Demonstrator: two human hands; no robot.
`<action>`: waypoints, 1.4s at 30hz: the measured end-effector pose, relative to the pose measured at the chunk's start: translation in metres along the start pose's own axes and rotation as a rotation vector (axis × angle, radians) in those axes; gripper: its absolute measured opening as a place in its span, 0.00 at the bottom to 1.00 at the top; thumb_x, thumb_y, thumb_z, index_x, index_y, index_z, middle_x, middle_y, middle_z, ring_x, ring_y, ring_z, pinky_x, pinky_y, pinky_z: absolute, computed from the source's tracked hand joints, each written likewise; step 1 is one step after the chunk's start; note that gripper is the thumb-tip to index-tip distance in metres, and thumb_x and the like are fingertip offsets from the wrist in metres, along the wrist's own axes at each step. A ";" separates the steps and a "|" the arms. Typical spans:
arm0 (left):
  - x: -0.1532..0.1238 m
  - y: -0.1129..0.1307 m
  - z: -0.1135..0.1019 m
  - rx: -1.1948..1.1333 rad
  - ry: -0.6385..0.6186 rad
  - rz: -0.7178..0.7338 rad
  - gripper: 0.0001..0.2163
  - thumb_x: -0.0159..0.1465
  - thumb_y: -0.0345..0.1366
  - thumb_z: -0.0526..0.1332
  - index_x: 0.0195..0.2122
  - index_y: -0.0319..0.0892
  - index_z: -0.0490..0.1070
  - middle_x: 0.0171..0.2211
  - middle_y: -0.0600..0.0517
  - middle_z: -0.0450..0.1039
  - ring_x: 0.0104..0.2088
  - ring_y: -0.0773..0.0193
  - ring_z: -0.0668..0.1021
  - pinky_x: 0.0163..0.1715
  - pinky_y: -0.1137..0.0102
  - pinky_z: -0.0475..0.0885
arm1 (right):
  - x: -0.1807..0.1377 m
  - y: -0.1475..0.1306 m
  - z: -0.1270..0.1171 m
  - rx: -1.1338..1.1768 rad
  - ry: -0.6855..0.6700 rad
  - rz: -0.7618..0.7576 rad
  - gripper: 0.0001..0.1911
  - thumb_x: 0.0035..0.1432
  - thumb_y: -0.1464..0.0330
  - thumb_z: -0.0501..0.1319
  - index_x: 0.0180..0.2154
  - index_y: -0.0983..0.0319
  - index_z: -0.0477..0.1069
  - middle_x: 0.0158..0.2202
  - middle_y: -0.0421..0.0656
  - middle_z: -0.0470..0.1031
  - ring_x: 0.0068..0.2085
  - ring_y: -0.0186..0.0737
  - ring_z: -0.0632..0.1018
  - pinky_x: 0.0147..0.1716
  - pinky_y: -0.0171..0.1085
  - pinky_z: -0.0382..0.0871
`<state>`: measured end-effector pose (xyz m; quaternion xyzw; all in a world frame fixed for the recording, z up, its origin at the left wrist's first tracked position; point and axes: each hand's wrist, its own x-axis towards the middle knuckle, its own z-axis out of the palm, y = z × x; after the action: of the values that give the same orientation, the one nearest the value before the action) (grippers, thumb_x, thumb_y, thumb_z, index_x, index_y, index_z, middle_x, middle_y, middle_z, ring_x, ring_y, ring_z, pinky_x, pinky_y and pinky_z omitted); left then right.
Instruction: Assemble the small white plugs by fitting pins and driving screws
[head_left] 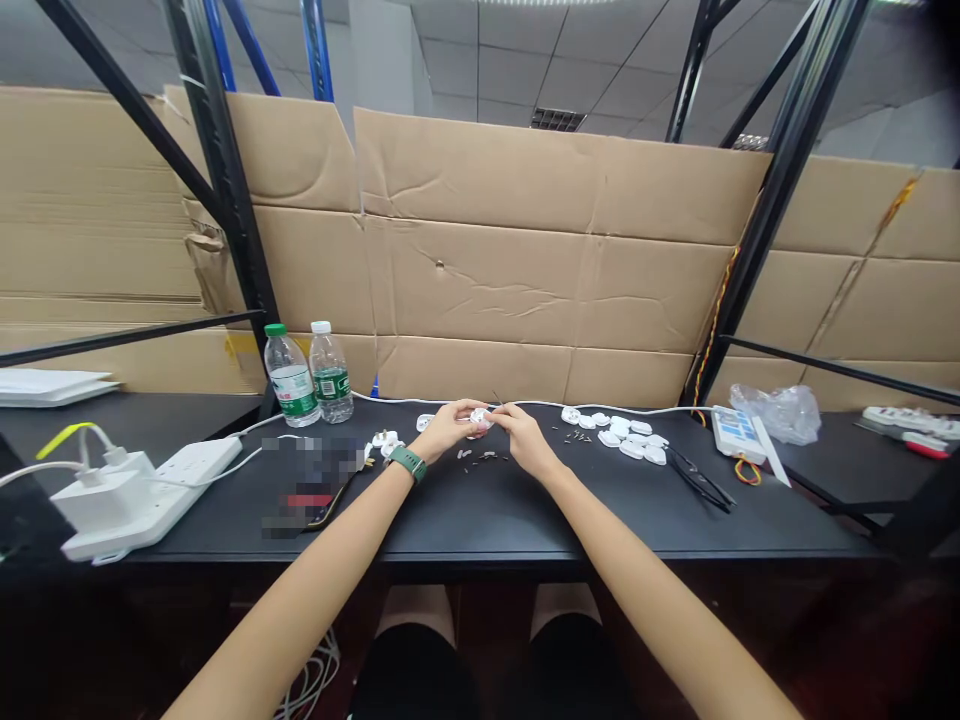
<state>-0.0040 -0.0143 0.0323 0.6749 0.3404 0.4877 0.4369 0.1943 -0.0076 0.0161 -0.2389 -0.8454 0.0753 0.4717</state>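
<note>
We hold a small white plug part [478,418] between both hands, near the centre of the black table [480,510], toward its far edge. Our left hand [448,428] grasps it from the 9 o'clock side and our right hand [525,436] pinches it from the 3 o'clock side; the fingertips meet on it. The part is white, rounded and glossy; its details are too small to tell. On the left wrist we see a green watch [409,462].

At 3 o'clock from the hands lies a group of white plug shells [626,435], about nine. Between them and our hands lie several small dark screws [574,435]. At 9 o'clock stand two water bottles [311,375], and one white power strip [142,495] lies at the left end.
</note>
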 end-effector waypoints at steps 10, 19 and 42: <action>0.001 0.001 0.001 0.302 -0.051 0.087 0.22 0.51 0.42 0.73 0.46 0.42 0.74 0.40 0.51 0.78 0.26 0.68 0.75 0.25 0.74 0.68 | 0.002 0.005 -0.006 0.305 0.001 0.644 0.20 0.53 0.52 0.64 0.23 0.62 0.75 0.21 0.39 0.71 0.22 0.33 0.66 0.24 0.34 0.59; 0.004 0.005 -0.014 0.702 0.130 0.324 0.17 0.62 0.45 0.66 0.50 0.44 0.74 0.48 0.48 0.75 0.39 0.61 0.77 0.46 0.65 0.72 | 0.003 0.031 -0.022 0.255 0.141 0.743 0.19 0.55 0.54 0.61 0.26 0.63 0.76 0.20 0.40 0.70 0.22 0.34 0.67 0.23 0.33 0.60; -0.015 0.026 -0.099 1.375 0.278 -0.804 0.28 0.63 0.57 0.53 0.50 0.41 0.79 0.54 0.34 0.76 0.54 0.32 0.75 0.49 0.46 0.67 | -0.019 0.078 -0.038 -0.310 0.273 0.735 0.15 0.48 0.79 0.56 0.36 0.60 0.74 0.32 0.44 0.70 0.35 0.43 0.73 0.41 0.40 0.67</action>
<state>-0.1019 -0.0124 0.0645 0.5518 0.8320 0.0544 0.0199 0.2607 0.0481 -0.0053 -0.6006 -0.6349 0.0782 0.4797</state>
